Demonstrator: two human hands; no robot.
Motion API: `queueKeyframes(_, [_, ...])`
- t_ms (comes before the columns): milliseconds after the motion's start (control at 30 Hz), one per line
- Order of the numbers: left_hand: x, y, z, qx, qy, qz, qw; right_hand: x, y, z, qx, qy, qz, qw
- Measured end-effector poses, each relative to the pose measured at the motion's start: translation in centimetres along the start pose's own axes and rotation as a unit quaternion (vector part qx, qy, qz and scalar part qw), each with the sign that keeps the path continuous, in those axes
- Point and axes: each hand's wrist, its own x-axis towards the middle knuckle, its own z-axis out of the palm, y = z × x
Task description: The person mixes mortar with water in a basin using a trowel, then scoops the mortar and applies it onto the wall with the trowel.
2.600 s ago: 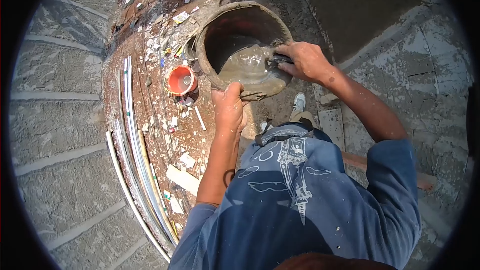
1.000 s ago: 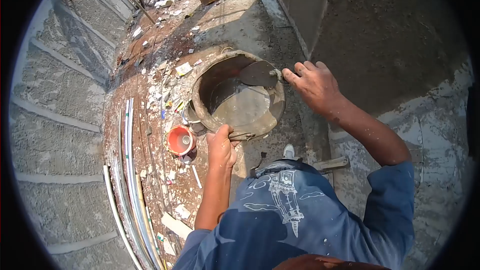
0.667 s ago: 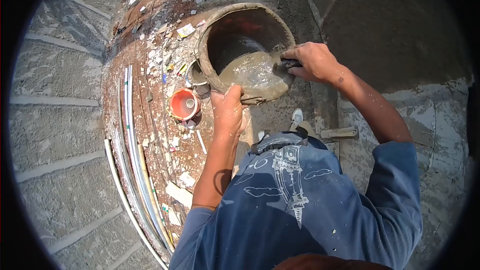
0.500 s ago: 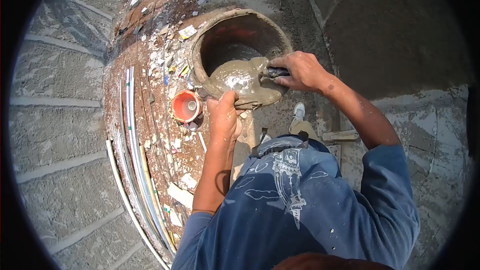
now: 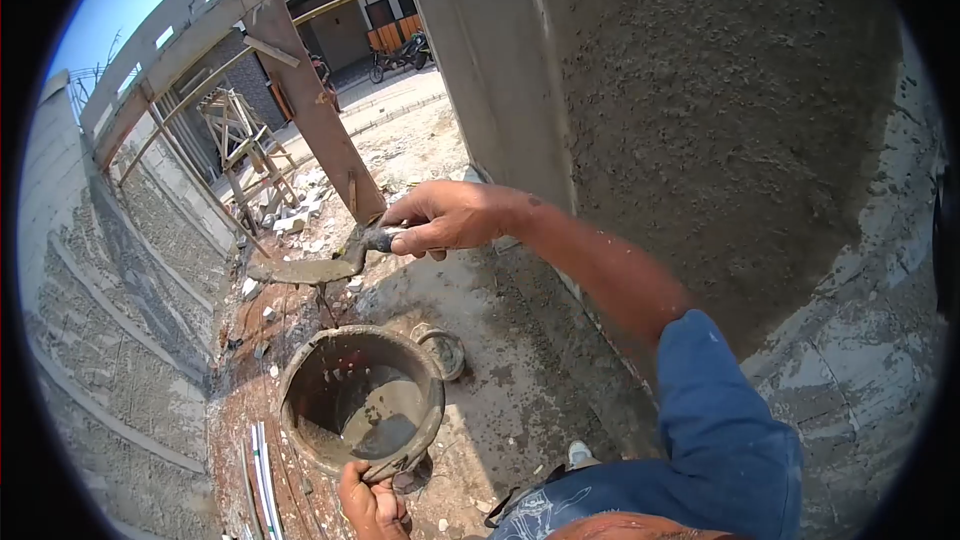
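Observation:
The black-handled trowel [image 5: 310, 269] is raised above the bucket with wet grey mortar on its blade, some of it dripping down. My right hand [image 5: 450, 221] is closed around its handle. Below it, the mortar-crusted bucket [image 5: 436, 418] holds wet mortar at its bottom, with a darker wet patch in it. My left hand [image 5: 374, 505] grips the bucket's near rim, its fingers wrapped over the edge. Just behind the bucket to the right lies a round mortar-covered container [image 5: 440, 352].
A freshly coated dark wall [image 5: 720, 120] rises at the right; a ribbed rough wall [image 5: 110, 340] curves along the left. White pipes [image 5: 265, 480] lie at the lower left. Farther off stand a wooden trestle [image 5: 240, 135], a leaning board [image 5: 315, 115], rubble and a motorcycle [image 5: 400, 57].
My right hand has lifted the trowel out of the bucket, up and to the left, carrying mortar. The view has tilted up; my left hand remains on the rim.

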Motion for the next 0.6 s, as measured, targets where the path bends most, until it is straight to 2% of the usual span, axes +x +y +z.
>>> queueKeyframes(33, [1.0,-0.3,-0.8,0.009,-0.023,-0.004,1.000,-0.4,0.0,-4.2,0.053,0.026,-0.007,0.998])
queueKeyframes(67, [2.7,-1.0,-2.3,0.005,-0.031,-0.004,1.000,-0.7,0.3,-9.0,0.012,0.048,0.007,0.999])
queueKeyframes(100, [4.8,-1.8,-3.8,0.002,-0.040,-0.005,0.999,-1.7,1.2,-13.8,0.061,0.076,0.037,0.995])
queueKeyframes(133, [6.1,-2.2,-4.1,-0.001,-0.048,-0.007,0.999,-3.1,2.7,-19.1,0.062,0.153,0.050,0.985])
queueKeyframes(167, [4.3,-2.2,-1.7,-0.005,-0.019,-0.030,0.999,-5.2,3.1,-24.7,-0.010,0.251,0.065,0.966])
queueKeyframes(200, [3.3,-2.6,-0.5,-0.001,-0.008,-0.039,0.999,-7.7,3.4,-29.1,-0.118,0.442,0.092,0.885])
queueKeyframes(233, [2.4,-2.9,0.8,0.003,0.003,-0.048,0.999,-10.4,4.9,-34.7,-0.166,0.607,0.090,0.772])
queueKeyframes(267, [2.9,-3.4,1.1,0.012,-0.006,-0.043,0.999,-14.4,3.0,-36.5,-0.272,0.641,0.106,0.710])
queueKeyframes(367, [4.2,-6.2,0.7,0.039,-0.027,-0.047,0.998,-18.7,-4.3,-28.2,-0.388,0.568,0.050,0.724])
queueKeyframes(467, [5.3,-7.4,-0.5,0.060,-0.039,-0.074,0.995,-18.0,-4.7,-16.9,-0.445,0.534,0.096,0.712])
queueKeyframes(533, [6.8,-8.0,-2.2,0.076,-0.063,-0.103,0.990,-16.9,-3.7,-8.5,-0.397,0.450,0.126,0.790])
queueKeyframes(567, [6.9,-8.2,-2.2,0.083,-0.076,-0.098,0.989,-16.2,-2.5,-4.7,-0.401,0.391,0.138,0.817])
queueKeyframes(600, [7.0,-8.2,-2.2,0.091,-0.088,-0.094,0.988,-15.5,-1.7,-0.7,-0.445,0.326,0.161,0.819])
